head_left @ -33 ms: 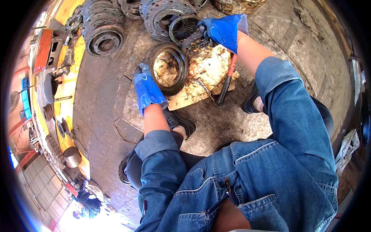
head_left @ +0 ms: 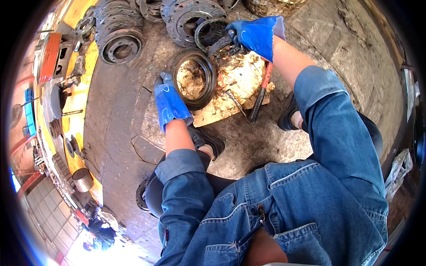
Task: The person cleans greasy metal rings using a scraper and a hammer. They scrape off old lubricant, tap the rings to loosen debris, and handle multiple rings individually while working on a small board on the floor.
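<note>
A dark, greasy metal ring (head_left: 211, 84) rests over a stained sheet of cardboard (head_left: 211, 116). My left hand (head_left: 169, 101), in a blue rubber glove, has its fingers closed at the ring's left rim; the grip is partly hidden. Beyond the ring's upper right side, my gloved right hand (head_left: 250, 35) grips a dark flat scraper-like tool (head_left: 220, 44), its exact kind unclear. Just behind that tool, a thinner ring (head_left: 198, 32) leans against a large flange. On the cardboard's right part lie a red-and-black handled tool (head_left: 262, 91) and a small metal rod (head_left: 235, 101).
Stacked flanges (head_left: 120, 46) stand at the far left, with more large flanges (head_left: 186, 20) at the far middle. Along the left runs a yellow bench edge (head_left: 91, 111) with metal parts. My shoes (head_left: 208, 142) flank the cardboard. Another person (head_left: 101, 232) is at the lower left, near bright light.
Almost nothing differs. The tool in my right hand has shifted very slightly; my left hand and the ring look the same.
</note>
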Demonstrator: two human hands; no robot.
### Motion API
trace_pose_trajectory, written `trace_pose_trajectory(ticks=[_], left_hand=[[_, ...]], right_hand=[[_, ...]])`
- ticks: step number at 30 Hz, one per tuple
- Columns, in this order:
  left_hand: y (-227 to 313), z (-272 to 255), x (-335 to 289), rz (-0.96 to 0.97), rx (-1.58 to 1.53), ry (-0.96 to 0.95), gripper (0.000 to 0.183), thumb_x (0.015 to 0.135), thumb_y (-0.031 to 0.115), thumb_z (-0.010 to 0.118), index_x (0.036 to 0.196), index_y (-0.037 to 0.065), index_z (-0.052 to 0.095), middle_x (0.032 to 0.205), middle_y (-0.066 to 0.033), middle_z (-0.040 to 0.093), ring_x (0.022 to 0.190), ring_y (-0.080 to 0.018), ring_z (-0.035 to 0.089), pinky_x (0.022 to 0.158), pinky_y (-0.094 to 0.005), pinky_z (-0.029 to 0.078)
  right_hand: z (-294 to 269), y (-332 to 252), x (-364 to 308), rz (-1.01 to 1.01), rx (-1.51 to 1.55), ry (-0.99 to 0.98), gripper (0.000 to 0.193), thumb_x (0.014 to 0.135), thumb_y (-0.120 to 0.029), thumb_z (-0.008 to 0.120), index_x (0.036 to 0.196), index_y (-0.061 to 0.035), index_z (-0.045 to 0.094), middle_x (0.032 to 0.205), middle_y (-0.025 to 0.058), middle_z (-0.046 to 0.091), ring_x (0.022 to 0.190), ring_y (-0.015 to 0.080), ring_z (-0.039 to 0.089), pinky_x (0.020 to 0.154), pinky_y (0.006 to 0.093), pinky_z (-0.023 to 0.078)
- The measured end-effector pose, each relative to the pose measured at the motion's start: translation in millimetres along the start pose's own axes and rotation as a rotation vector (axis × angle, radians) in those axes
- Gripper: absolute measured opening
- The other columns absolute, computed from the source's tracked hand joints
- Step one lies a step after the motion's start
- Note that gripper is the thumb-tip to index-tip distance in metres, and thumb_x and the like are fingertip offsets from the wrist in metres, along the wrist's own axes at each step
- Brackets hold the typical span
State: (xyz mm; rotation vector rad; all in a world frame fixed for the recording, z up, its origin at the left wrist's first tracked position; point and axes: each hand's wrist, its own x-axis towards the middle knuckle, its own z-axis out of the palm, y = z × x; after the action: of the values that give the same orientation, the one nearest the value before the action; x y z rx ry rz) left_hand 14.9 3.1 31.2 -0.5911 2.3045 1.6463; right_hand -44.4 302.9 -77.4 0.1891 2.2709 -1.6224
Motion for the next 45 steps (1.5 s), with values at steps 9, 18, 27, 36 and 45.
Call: trace_pose_trajectory(ticks=[9,18,27,36,45], left_hand=[[-6.2,0.5,7.0,0.058,-0.048,-0.087,0.055,0.097,0.042,0.038,0.123,-0.005,0.051,0.109,-0.0195,0.062,0.090,-0.0277,0.062,0.080,-0.0380,0.050],[34.7,-11.3,-33.8,-0.090,-0.056,-0.036,0.060,0.096,0.049,0.036,0.128,0.000,0.049,0.118,-0.0179,0.058,0.101,-0.0284,0.059,0.087,-0.0414,0.049],[20.0,-16.6,-20.3,-0.192,-0.297,-0.160,0.074,0.094,0.059,0.036,0.139,-0.001,0.039,0.141,-0.0198,0.042,0.125,-0.0308,0.045,0.103,-0.0417,0.037],[-16.3,-19.6,16.0,-0.135,-0.270,-0.257,0.081,0.092,0.062,0.036,0.143,-0.001,0.032,0.146,-0.0204,0.036,0.131,-0.0314,0.039,0.108,-0.0396,0.030],[10.2,-19.9,-6.9,-0.158,-0.238,-0.110,0.082,0.092,0.064,0.035,0.142,-0.001,0.034,0.146,-0.0195,0.036,0.131,-0.0301,0.039,0.108,-0.0375,0.029]], right_hand=[[5.5,-81.7,-24.0,-0.459,-0.589,0.078,0.013,0.077,-0.009,0.065,0.091,-0.0075,0.064,0.064,0.0045,0.058,0.056,0.0146,0.056,0.046,0.0307,0.043],[43.5,-169.4,-97.3,-0.095,-0.004,-0.049,0.041,0.073,-0.045,0.071,0.082,-0.0045,0.071,0.066,0.0083,0.061,0.059,0.0173,0.057,0.051,0.0333,0.042],[83.4,-173.1,-126.7,0.267,-0.168,-0.026,0.037,0.084,-0.043,0.064,0.087,-0.0065,0.070,0.076,0.0075,0.068,0.063,0.0146,0.057,0.062,0.0291,0.046],[98.2,-131.0,-157.3,0.150,-0.016,-0.087,0.021,0.086,-0.025,0.058,0.090,-0.0042,0.061,0.069,0.0044,0.054,0.065,0.0123,0.045,0.062,0.0278,0.043],[55.3,-132.1,-140.1,0.394,-0.088,0.056,0.034,0.091,-0.039,0.059,0.104,-0.0090,0.069,0.071,0.0027,0.065,0.055,0.0075,0.052,0.052,0.0249,0.044]])
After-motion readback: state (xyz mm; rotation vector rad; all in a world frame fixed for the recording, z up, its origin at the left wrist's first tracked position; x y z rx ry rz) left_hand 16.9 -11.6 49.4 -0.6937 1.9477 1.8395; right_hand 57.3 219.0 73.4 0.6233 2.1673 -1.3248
